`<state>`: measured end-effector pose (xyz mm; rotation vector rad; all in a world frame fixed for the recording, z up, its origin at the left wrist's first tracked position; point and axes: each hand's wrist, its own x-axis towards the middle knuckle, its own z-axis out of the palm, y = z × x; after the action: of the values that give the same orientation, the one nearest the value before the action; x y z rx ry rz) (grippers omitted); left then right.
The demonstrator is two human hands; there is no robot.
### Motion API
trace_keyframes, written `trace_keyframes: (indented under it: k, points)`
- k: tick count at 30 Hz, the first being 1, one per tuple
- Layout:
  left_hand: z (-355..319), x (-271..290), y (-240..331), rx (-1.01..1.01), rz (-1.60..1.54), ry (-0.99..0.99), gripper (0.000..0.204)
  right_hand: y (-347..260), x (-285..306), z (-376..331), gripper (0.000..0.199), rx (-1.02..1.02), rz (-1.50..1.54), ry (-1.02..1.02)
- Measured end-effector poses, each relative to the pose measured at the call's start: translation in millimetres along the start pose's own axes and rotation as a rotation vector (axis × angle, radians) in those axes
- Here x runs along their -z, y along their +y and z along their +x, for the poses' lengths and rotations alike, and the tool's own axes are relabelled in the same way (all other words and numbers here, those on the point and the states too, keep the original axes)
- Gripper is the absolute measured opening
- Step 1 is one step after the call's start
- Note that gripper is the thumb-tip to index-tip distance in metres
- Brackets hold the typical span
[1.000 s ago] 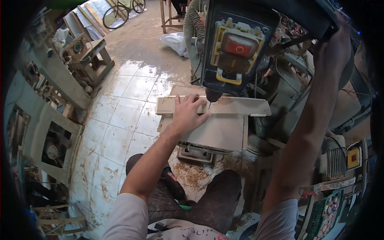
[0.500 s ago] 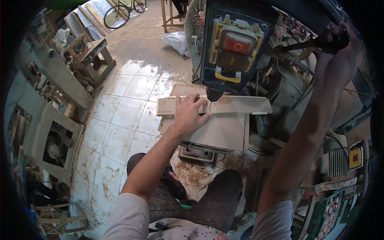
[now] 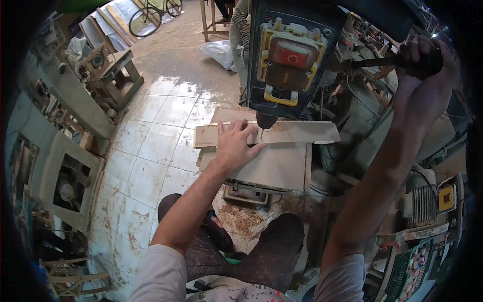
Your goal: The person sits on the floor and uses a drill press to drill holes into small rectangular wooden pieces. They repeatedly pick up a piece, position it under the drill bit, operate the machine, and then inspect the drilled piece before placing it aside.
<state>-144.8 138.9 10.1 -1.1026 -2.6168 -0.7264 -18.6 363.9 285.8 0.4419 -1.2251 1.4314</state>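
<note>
A narrow pale wooden board (image 3: 302,132) lies crosswise on the flat sheet (image 3: 282,163) covering the drill press table. My left hand (image 3: 235,143) clasps this board left of the drill, fingers over its far side and thumb along the near edge. Just right of those fingers, the dark chuck (image 3: 266,120) hangs with a thin drill bit (image 3: 261,134) below it; whether the tip touches wood I cannot tell. Up at the right, my right hand (image 3: 425,75) is wrapped round the dark knob of the drill press's feed lever (image 3: 375,62).
The drill press's switch box (image 3: 289,63), with red and dark buttons, stands before me. Wood shavings (image 3: 241,217) lie below the table. Dusty machines line the left, a motor (image 3: 421,201) and a green crate (image 3: 410,269) the right. A white bag (image 3: 217,53) and bicycle (image 3: 146,21) are farther off.
My right hand sits very slightly lower with the lever knob. The whole view has shifted a little; my left hand keeps its place on the board.
</note>
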Motion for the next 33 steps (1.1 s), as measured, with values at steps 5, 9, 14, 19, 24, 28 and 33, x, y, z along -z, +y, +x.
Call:
trace_keyframes:
  k: [5,9,14,19,24,28,33]
  points:
    - [-1.9,0.4,-1.2,-0.001,0.004,0.017,0.047,-3.2,1.2,-6.8,0.023,0.036,0.016,-0.055]
    - [-0.6,0.7,0.0,0.000,0.003,0.011,0.047,-8.6,-4.3,-21.8,0.023,0.063,0.053,-0.065]
    - [-0.8,-0.7,0.4,-0.015,-0.038,0.050,0.044,-21.3,-1.0,-71.7,0.026,0.081,0.048,-0.013]
    - [1.6,7.1,8.7,-0.011,-0.062,0.029,0.041,-20.0,16.9,-145.7,0.025,0.121,0.091,0.022]
    - [0.7,4.8,10.5,-0.012,-0.050,0.043,0.040,-11.6,29.9,-203.7,0.023,0.057,-0.011,0.091]
    - [-3.2,9.2,5.8,0.006,-0.049,0.025,0.040,-5.7,30.0,-210.5,0.024,0.051,-0.038,0.096]
    - [-3.0,3.5,1.6,0.022,-0.036,0.032,0.047,-6.5,28.7,-199.7,0.025,0.100,-0.130,0.149]
